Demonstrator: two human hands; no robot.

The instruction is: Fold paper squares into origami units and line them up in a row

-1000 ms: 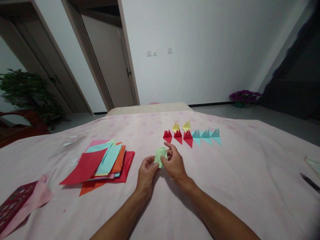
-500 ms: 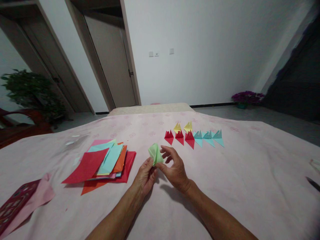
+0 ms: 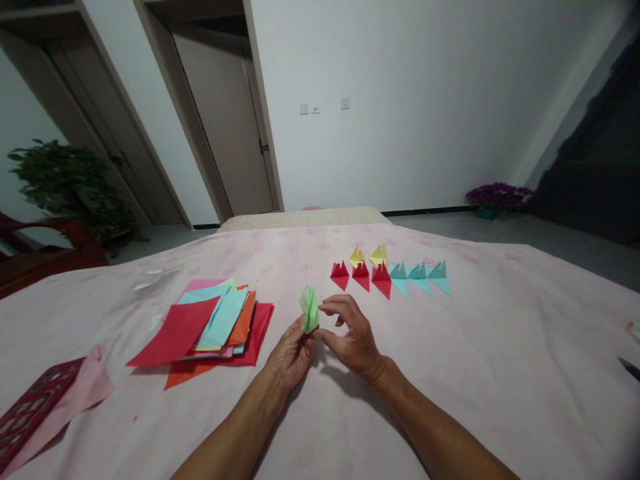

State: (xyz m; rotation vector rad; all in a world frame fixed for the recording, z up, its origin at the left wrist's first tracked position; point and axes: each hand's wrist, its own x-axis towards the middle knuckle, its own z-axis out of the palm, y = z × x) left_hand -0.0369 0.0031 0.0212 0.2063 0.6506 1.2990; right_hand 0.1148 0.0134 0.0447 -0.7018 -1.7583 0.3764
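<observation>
A light green folded paper (image 3: 310, 309) stands upright above the middle of the table, its lower end pinched by my left hand (image 3: 294, 353). On its right side is my right hand (image 3: 354, 335), thumb tip at the paper's lower edge and index finger curved close to its side. The thumb and index finger of that hand are apart, and whether they grip the paper is hard to tell. Beyond the hands, folded paper figures stand in rows: red (image 3: 381, 280), yellow (image 3: 379, 255) and light blue (image 3: 439, 277).
A pile of coloured sheets with a red sheet (image 3: 175, 332) on top lies left of my hands. Nearer the left edge are a dark red patterned item (image 3: 37, 407) and pink paper (image 3: 86, 393). A dark pointed object (image 3: 629, 368) lies at the right edge.
The green paper looks narrower and is turned more edge-on. My right index finger has opened slightly away from the thumb. The whole view has shifted a little.
</observation>
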